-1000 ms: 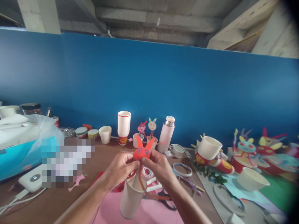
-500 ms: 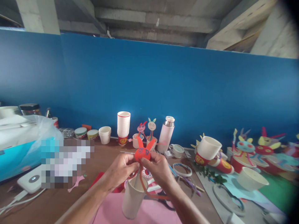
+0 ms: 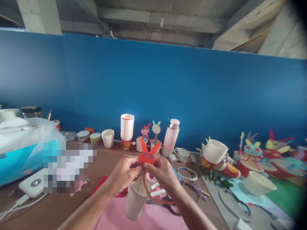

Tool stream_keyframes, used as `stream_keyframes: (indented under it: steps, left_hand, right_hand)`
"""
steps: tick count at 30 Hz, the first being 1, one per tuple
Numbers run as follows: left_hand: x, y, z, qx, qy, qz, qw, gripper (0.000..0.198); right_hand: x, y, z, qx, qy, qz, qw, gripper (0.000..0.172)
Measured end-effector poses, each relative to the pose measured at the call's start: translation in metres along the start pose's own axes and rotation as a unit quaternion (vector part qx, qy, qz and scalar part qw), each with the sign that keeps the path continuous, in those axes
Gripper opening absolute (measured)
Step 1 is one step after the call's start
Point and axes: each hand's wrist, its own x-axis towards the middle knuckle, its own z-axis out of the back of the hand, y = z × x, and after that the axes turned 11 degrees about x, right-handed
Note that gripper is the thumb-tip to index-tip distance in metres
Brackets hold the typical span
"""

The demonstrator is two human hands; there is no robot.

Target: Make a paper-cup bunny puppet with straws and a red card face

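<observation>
- Pinching the red head [image 3: 146, 158] with thumb and fingers of both left hand [image 3: 128, 172] and right hand [image 3: 164, 172], pressing the right thumb onto its lower front.
- Holding it above the mouth of the white cup [image 3: 136, 204], with a thin grey stick [image 3: 141, 179] running down inside and an orange strip [image 3: 160, 201] looping out toward the right forearm.
- Showing little change from half a second ago: same grip, but cup slightly higher in view over the pink sheet [image 3: 160, 220].
- Suggesting fine adjustment of head and stick, probably unfinished; leaving unclear any firm join, or any contact between cup and sheet.
</observation>
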Motion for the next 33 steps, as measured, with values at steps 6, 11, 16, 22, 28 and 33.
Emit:
stream_keyframes:
  steps: [6,11,16,22,28,33]
  left_hand:
    - [0.002,0.006,-0.002,0.015,-0.022,-0.007,1.000,0.025]
    - [0.001,0.005,-0.003,0.013,-0.020,-0.020,1.000,0.019]
    - [-0.001,-0.004,-0.003,-0.014,0.014,-0.009,1.000,0.020]
    - [0.001,-0.006,-0.001,-0.089,0.041,0.056,0.994,0.020]
    - [-0.001,-0.011,0.003,-0.030,-0.006,0.008,1.000,0.022]
    - [-0.004,-0.007,0.003,0.188,-0.093,-0.095,0.973,0.031]
  right_hand:
    - [-0.001,0.006,-0.002,-0.064,-0.016,0.006,0.998,0.016]
    - [-0.004,0.011,-0.003,-0.105,-0.052,0.038,0.992,0.015]
    - [-0.004,0.010,0.000,-0.119,-0.058,0.059,0.989,0.017]
    - [-0.001,0.007,0.002,-0.106,-0.063,0.047,0.991,0.017]
    - [0.003,0.007,0.012,-0.068,-0.070,0.039,0.994,0.021]
    - [-0.001,0.017,0.016,-0.036,-0.061,0.039,0.997,0.025]
